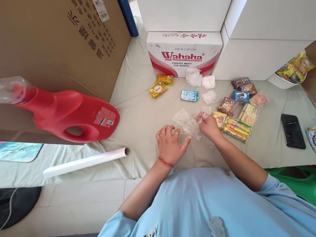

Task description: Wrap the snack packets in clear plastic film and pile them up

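Observation:
My right hand [210, 127] is closed on a crumpled clear plastic bag [189, 121] just above the cloth-covered table. Something pinkish shows by its fingertips, too small to name. My left hand [170, 144], with a red cord at the wrist, is held to the left of the bag, its fingers apart and nothing in them. Close to the right hand lies a group of small snack packets: a brown packet [227, 106], a blue packet [240, 96], a pink packet [258, 100] and yellow packets [237, 129].
Yellow packets [157, 89], a light-blue packet [189, 95] and white crumpled tissues [194, 78] lie before the Wahaba carton [184, 52]. A red jug [74, 114] and white roll [85, 162] are at left. On the right are a phone [293, 131] and a white bowl [282, 81] of packets.

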Motion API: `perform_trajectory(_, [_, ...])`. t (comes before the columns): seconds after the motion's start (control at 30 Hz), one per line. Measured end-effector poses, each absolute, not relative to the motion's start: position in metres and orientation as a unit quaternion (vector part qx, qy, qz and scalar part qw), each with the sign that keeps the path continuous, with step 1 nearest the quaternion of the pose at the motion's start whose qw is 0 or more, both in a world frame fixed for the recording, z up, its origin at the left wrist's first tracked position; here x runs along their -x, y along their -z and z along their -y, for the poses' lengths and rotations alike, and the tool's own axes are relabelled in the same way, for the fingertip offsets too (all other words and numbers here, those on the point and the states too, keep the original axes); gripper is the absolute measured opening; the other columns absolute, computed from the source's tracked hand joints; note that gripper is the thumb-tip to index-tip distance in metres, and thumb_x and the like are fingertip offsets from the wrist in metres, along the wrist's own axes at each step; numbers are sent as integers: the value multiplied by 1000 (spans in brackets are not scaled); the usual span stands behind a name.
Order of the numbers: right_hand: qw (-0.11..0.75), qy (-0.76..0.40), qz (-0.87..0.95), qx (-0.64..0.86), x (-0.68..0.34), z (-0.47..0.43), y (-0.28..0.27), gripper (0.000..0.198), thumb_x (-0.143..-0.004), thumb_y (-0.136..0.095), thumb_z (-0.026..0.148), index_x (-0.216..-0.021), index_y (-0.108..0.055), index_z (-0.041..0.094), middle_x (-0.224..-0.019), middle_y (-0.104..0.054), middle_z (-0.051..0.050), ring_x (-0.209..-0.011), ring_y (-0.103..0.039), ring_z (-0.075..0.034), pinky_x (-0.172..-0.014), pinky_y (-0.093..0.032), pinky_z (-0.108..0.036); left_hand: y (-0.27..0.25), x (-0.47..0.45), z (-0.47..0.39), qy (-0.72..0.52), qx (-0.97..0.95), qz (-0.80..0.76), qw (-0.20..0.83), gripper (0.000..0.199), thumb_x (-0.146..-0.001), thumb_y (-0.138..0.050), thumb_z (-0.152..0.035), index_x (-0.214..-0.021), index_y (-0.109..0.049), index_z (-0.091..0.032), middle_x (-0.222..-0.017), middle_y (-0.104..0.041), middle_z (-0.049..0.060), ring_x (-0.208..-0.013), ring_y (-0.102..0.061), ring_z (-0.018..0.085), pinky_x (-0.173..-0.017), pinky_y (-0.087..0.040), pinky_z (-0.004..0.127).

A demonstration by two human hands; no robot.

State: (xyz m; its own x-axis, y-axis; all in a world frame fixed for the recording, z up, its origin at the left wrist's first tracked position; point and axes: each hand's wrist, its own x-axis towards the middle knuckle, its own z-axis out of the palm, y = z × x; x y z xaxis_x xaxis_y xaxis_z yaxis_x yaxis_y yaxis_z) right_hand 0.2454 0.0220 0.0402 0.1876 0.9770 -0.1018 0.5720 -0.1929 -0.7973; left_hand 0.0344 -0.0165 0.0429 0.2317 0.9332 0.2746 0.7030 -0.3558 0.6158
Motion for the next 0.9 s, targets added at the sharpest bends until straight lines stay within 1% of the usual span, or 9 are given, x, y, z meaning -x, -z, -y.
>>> perform_trajectory(0.2, [298,-257,589,706,-245,-17,-51,28,-95,-48,42,-85,-65,22,-76,-69,-6,-74,-61,-22,-69,-40,-31,-52,-55,9,-409,-773,-453,169,64,-80,-75,-61,-128,-63,-21,-137,-59,20,-144,-41,43,-121,-20,64])
perform_trajectory(0.33, [300,-285,613,673,-246,-17,-64,25,-92,-52,41,-83,-66,22,-72,-67,-5,-72,-61,-21,-68,-41,-31,-60,-57,-6,-371,-806,-406,217,25,-92,-64,-45,-106,-71,-25,-120,-71,11,-146,-45,35,-125,-6,64])
perform_trajectory(0.4, [310,-378,593,640,-256,-24,-70,26,-88,-57,45,-82,-66,21,-65,-62,-1,-61,-55,-17,-61,-39,-29,-60,-52,-12,-372,-792,-402,269,18,-97,-57,-36,-90,-70,-25,-104,-75,8,-133,-57,31,-124,-17,61])
perform_trajectory(0.5, [294,-532,545,578,-281,-40,-80,34,-75,-70,49,-91,-68,20,-68,-62,1,-54,-46,-13,-54,-36,-27,-58,-43,-12,-387,-724,-401,406,27,-99,-54,-41,-80,-63,-24,-79,-70,4,-84,-71,21,-95,-52,41])
perform_trajectory(0.57, [332,-527,527,578,-297,-49,-87,43,-66,-78,47,-98,-69,20,-85,-67,-2,-64,-52,-14,-58,-41,-27,-56,-40,-6,-407,-626,-437,501,30,-99,-55,-48,-81,-58,-24,-62,-60,-2,-52,-59,14,-61,-50,28])
perform_trajectory(0.63, [414,-428,523,610,-308,-52,-91,49,-62,-82,45,-103,-67,22,-108,-68,-6,-83,-59,-18,-69,-48,-30,-53,-40,1,-446,-511,-489,549,32,-96,-59,-53,-84,-54,-25,-56,-51,-7,-39,-47,11,-45,-39,24])
perform_trajectory(0.7, [480,-343,516,621,-311,-46,-91,52,-64,-83,47,-106,-64,24,-119,-64,-7,-95,-60,-20,-77,-51,-31,-49,-41,4,-490,-413,-533,552,33,-94,-61,-54,-84,-50,-25,-56,-49,-9,-35,-43,9,-40,-37,22])
perform_trajectory(0.77, [506,-341,487,624,-306,-31,-86,45,-73,-78,56,-102,-63,25,-106,-66,-6,-87,-60,-18,-73,-51,-30,-44,-41,5,-520,-337,-561,549,32,-95,-61,-51,-83,-47,-25,-57,-47,-11,-34,-39,7,-40,-39,21])
perform_trajectory(0.9, [403,-466,442,652,-277,3,-59,59,-87,-48,81,-83,-62,23,-73,-60,-4,-67,-57,-19,-59,-46,-30,-35,-43,7,-526,-270,-563,576,30,-95,-59,-48,-82,-45,-24,-54,-42,-12,-34,-33,5,-42,-41,20])
